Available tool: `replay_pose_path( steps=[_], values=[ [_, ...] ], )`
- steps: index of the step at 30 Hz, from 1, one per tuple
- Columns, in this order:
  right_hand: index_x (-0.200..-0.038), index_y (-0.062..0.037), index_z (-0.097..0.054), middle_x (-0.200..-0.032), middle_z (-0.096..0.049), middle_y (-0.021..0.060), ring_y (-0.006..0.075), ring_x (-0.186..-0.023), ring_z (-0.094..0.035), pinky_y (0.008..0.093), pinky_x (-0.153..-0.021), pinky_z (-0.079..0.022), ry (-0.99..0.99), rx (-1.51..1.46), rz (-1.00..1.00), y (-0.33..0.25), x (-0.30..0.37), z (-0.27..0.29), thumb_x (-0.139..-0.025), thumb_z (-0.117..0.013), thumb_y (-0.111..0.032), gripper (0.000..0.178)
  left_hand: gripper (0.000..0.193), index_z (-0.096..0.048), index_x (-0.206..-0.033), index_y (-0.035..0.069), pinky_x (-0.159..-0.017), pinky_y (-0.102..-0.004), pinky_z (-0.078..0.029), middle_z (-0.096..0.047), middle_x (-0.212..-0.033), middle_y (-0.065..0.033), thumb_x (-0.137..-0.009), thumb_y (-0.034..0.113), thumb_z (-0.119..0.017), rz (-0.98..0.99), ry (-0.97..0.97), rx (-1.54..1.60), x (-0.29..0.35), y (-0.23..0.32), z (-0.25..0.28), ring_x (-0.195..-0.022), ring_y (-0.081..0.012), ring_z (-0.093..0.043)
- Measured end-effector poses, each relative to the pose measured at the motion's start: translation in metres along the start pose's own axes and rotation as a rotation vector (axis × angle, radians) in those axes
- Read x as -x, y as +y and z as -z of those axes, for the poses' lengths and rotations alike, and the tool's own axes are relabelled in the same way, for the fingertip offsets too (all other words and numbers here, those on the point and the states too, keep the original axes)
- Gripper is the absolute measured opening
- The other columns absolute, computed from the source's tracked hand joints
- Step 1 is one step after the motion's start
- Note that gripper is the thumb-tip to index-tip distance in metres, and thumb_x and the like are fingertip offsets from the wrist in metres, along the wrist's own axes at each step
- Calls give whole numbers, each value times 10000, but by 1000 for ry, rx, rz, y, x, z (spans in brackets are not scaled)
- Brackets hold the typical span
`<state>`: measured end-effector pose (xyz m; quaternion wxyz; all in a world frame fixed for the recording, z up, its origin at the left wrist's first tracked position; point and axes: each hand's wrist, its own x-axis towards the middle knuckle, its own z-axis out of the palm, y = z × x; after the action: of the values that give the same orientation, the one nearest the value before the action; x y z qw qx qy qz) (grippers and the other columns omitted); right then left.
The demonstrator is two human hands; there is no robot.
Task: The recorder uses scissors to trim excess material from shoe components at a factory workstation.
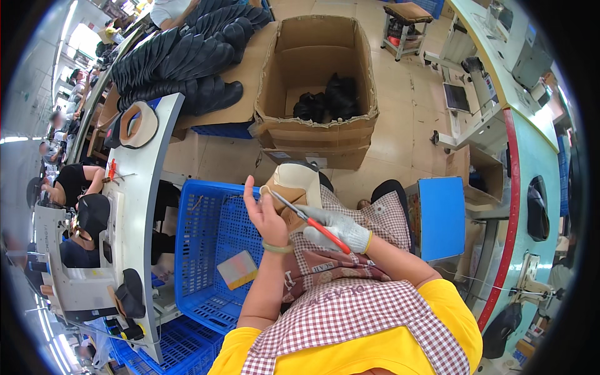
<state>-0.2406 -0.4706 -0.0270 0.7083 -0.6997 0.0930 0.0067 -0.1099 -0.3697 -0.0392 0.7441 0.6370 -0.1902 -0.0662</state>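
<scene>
In my gloved right hand is a pair of red-handled scissors, the fingers closed round the handle. Their grey blades point up and left, and the tip lies by the fingers of my left hand. That bare hand wears a pale bangle; its thumb and a finger stretch upward, apart, while its other fingers are partly hidden. A cream-and-tan shoe upper rests over my lap beyond both hands. The left fingers are beside its near edge; whether they touch it is unclear.
A blue plastic crate stands at my left with a small pad inside. Ahead is an open cardboard box with black pieces. Black shoe parts are piled far left. Sewing machines stand on both sides, and a blue-topped box is at right.
</scene>
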Motion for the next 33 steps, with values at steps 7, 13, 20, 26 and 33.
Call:
replay_pose_path(
  steps=[7,13,20,26,33],
  values=[
    [-1379,-126,-405,-1047,-609,139,221,-921,-587,304,-849,-447,-34,90,-63,5,11,-3,-820,-558,-402,641,366,-393,-1288,-18,-860,-350,-509,-574,-1104,-153,-977,175,-409,219,45,534,-29,-2,30,-1003,-238,-599],
    [-1358,-58,-416,-935,-595,89,148,-834,-555,265,-796,-449,15,29,-162,3,21,5,-794,-612,-314,650,305,-448,-1234,-11,-901,-370,-488,-561,-1158,-151,-953,108,-447,311,194,473,-40,-17,58,-1033,-241,-581],
    [-1343,-33,-427,-770,-520,-28,31,-620,-467,186,-560,-409,454,-251,-170,23,14,14,-820,-591,-127,556,332,-430,-1279,2,-958,-413,-451,-513,-1253,-123,-970,121,-409,471,231,603,-40,-21,68,-1145,-253,-515],
    [-1363,-26,-381,-797,-563,8,60,-622,-504,206,-562,-441,582,-404,-80,37,10,28,-855,-536,-132,542,351,-415,-1311,18,-977,-414,-442,-503,-1281,-115,-987,141,-358,655,218,686,-40,-25,70,-1174,-258,-500],
    [-1313,-11,-409,-1138,-550,83,148,-1010,-525,260,-875,-430,691,-254,-28,31,-6,31,-834,-542,-132,511,332,-442,-1288,20,-961,-401,-457,-528,-1254,-119,-987,134,-361,705,38,662,-25,-41,54,-1146,-250,-521]
  ],
)
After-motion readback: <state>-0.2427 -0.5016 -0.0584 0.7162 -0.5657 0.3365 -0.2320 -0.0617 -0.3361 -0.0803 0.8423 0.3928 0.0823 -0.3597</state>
